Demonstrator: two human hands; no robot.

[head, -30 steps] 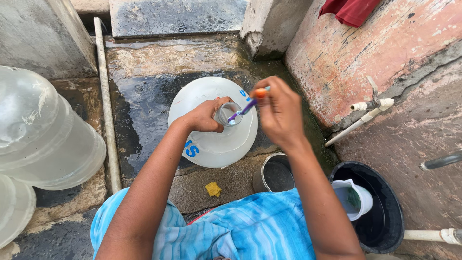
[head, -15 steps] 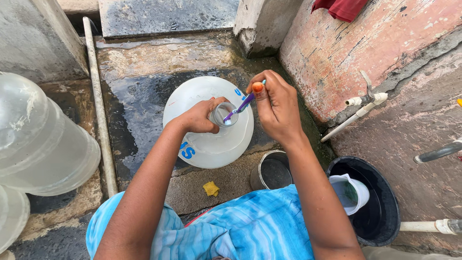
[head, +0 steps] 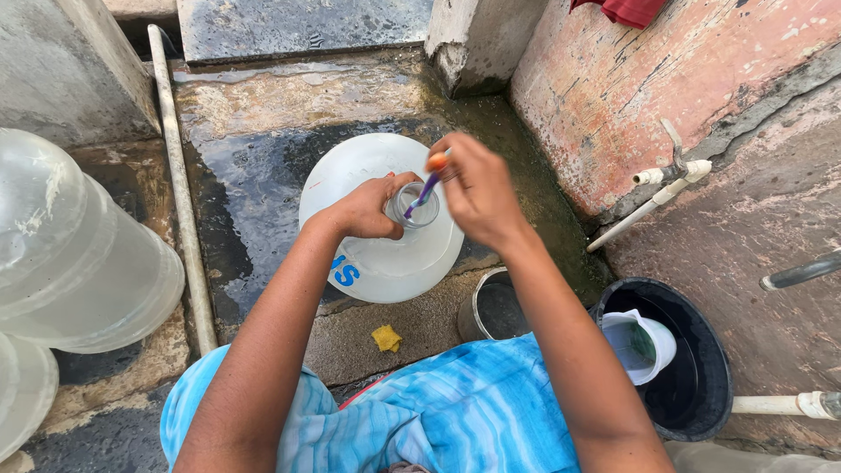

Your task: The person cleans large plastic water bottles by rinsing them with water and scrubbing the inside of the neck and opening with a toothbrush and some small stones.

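Note:
A large clear water jug [head: 377, 254] stands upright on the wet concrete floor in front of me. My left hand [head: 368, 208] grips its neck [head: 413, 207] from the left. My right hand [head: 477, 188] holds a purple and orange toothbrush [head: 427, 186] whose head reaches into the jug's mouth.
Two more clear jugs lie at the left [head: 66, 245], [head: 22, 394]. A white pipe [head: 182, 193] runs along the floor. A small steel pot [head: 491, 307] and a black bucket [head: 679, 368] with a white jug [head: 644, 342] sit at the right. A tap [head: 670, 171] sticks from the pink wall. A yellow scrap [head: 385, 337] lies near my knees.
The view has shifted slightly. My right hand has moved the toothbrush a little at the jug's mouth; my left hand keeps its grip on the neck.

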